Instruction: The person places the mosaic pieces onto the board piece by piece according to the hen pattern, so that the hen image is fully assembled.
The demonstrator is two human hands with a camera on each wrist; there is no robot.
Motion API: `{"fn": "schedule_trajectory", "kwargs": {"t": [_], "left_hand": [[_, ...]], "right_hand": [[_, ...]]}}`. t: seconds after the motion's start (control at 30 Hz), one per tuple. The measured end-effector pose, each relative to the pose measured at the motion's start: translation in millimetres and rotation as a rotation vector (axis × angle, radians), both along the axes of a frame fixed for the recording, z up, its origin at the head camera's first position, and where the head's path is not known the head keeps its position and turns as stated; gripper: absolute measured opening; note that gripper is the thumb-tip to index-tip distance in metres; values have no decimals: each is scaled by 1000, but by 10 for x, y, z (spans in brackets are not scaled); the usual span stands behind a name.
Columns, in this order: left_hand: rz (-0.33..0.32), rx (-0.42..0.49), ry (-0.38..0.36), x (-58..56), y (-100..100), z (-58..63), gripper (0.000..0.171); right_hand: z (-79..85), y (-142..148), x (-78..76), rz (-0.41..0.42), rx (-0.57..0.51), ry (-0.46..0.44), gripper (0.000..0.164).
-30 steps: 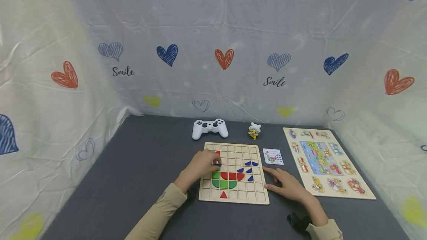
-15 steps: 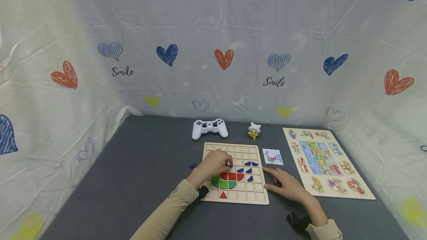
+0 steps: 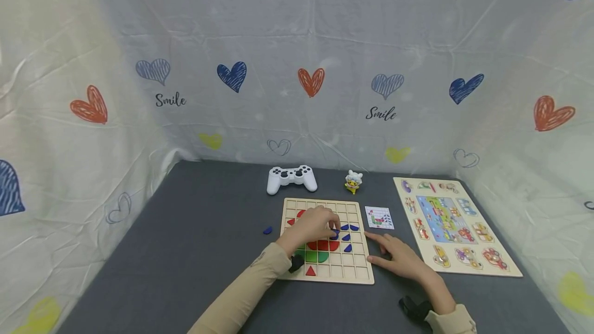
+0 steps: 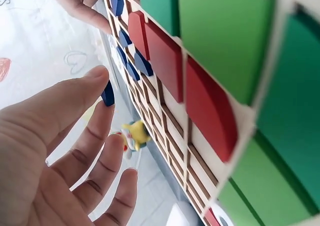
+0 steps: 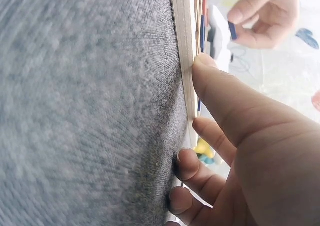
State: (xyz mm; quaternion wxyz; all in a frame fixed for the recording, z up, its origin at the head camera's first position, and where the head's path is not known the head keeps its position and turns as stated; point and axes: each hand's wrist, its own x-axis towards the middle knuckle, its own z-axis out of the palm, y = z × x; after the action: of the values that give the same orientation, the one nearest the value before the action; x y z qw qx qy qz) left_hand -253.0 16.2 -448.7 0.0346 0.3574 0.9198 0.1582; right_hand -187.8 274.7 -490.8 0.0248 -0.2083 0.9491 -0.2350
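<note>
Between thumb and index finger my left hand point(image 3: 314, 226) pinches a small dark blue puzzle piece point(image 4: 107, 94), held above the wooden grid board point(image 3: 345, 273). Red pieces point(image 3: 320, 245) and green pieces point(image 3: 317, 256) form rows in the grid, with a red triangle point(image 3: 310, 271) below them. Several blue pieces point(image 3: 347, 237) sit in the grid to the right of my left hand. My right hand point(image 3: 396, 257) touches the board's right edge with thumb and index finger. The left forearm hides part of the board's left side.
A loose blue piece point(image 3: 267, 230) lies on the dark table left of the board. Behind stand a white game controller point(image 3: 292, 179) and a small figurine point(image 3: 353, 182). A pattern card point(image 3: 379, 218) and a picture puzzle board point(image 3: 492, 251) lie to the right.
My left hand has moved rightward across the board with the blue piece, uncovering red pieces at the upper left and the loose blue piece on the table. The right hand has stayed still.
</note>
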Motion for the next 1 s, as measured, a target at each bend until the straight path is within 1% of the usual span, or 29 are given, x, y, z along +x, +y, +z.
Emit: {"fn": "schedule_trajectory", "kwargs": {"t": [0.13, 0.33, 0.53, 0.7, 0.87, 1.0], "left_hand": [[-14, -34, 3, -14, 104, 18, 9], [-42, -68, 43, -21, 243, -34, 8], [-51, -115, 49, -9, 370, -53, 7], [-64, -136, 72, -11, 480, -67, 8], [-83, -148, 75, -19, 558, -77, 7], [-87, -181, 88, -31, 604, -88, 9]], "right_hand": [[2, 5, 1, 8, -3, 6, 61], [3, 8, -2, 19, -6, 7, 61], [12, 8, 3, 34, -16, 19, 61], [18, 8, 11, 37, -16, 28, 59], [15, 7, 14, 34, -16, 32, 58], [12, 3, 13, 32, -20, 31, 58]]}}
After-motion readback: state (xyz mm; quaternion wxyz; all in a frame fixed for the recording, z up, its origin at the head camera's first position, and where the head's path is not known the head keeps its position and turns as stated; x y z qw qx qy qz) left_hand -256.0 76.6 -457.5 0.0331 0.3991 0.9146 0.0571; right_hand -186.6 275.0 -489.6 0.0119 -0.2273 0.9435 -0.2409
